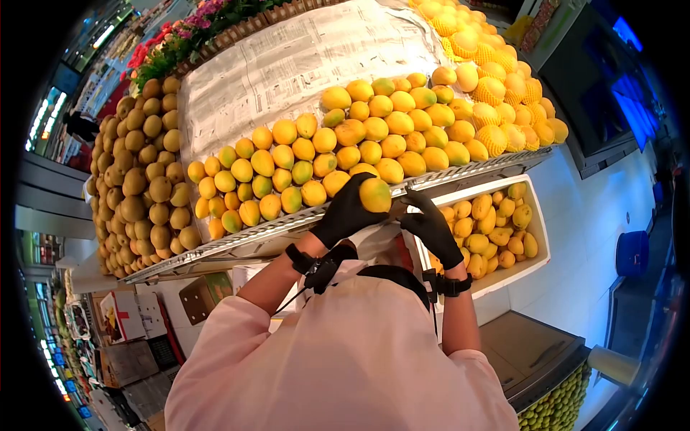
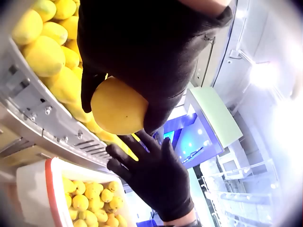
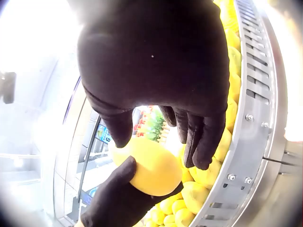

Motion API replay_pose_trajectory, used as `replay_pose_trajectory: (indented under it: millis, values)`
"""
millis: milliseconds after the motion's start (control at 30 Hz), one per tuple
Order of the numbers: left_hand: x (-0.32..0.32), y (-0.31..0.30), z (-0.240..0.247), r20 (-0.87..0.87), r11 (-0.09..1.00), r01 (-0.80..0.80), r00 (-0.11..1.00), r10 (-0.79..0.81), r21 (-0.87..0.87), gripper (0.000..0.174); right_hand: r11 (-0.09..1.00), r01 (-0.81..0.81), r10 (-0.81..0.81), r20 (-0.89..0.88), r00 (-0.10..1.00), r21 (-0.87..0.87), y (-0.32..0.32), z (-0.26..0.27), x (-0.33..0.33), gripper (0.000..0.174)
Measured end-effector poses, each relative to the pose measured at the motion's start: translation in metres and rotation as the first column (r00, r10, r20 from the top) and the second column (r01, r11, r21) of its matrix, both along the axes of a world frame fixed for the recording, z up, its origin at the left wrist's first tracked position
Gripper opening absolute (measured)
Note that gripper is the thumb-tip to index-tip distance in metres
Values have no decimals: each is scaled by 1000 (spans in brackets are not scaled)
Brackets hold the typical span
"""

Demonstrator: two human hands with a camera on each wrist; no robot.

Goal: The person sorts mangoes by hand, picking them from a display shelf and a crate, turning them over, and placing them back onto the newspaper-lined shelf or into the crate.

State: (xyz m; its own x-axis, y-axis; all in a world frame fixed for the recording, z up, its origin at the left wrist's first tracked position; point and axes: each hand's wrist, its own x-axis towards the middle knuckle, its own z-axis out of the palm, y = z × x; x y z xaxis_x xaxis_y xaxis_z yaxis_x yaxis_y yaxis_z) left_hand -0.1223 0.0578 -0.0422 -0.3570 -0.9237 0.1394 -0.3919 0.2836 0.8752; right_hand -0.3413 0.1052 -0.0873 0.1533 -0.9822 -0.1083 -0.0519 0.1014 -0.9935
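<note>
My black-gloved left hand (image 1: pixel 343 214) grips a yellow mango (image 1: pixel 375 195) with a greenish tinge, held at the front edge of the sloped display. In the left wrist view thumb and fingers wrap round the mango (image 2: pixel 119 108). Beside it, to the right, is my gloved right hand (image 1: pixel 433 228), its fingers loosely bent and nothing held in them. The right wrist view shows its thumb close over the mango (image 3: pixel 155 166). Rows of mangoes (image 1: pixel 284 131) lie on the display just beyond both hands.
A white foam box (image 1: pixel 540 215) of mangoes stands below the display on the right. Brown round fruit (image 1: pixel 134 183) fills the left end; net-wrapped fruit (image 1: pixel 491 91) sits at the right. Newspaper-like sheets (image 1: pixel 302 57) cover the upper slope. A metal rail (image 1: pixel 241 237) runs along the front.
</note>
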Motion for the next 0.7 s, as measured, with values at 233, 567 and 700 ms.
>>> replay_pose_trajectory:
  millis: [233, 567, 700]
  values:
    - [78, -67, 10, -5, 988, -113, 994, 113, -109, 66, 975, 156, -176, 122, 977, 156, 17, -7, -28, 46]
    - [157, -214, 11, -131, 982, -129, 985, 111, -139, 73, 850, 365, -404, 26, 914, 381, 47, -23, -45, 37]
    - [158, -258, 11, 103, 976, -31, 993, 54, -214, 69, 851, 356, -402, 41, 915, 386, 50, -29, -34, 36]
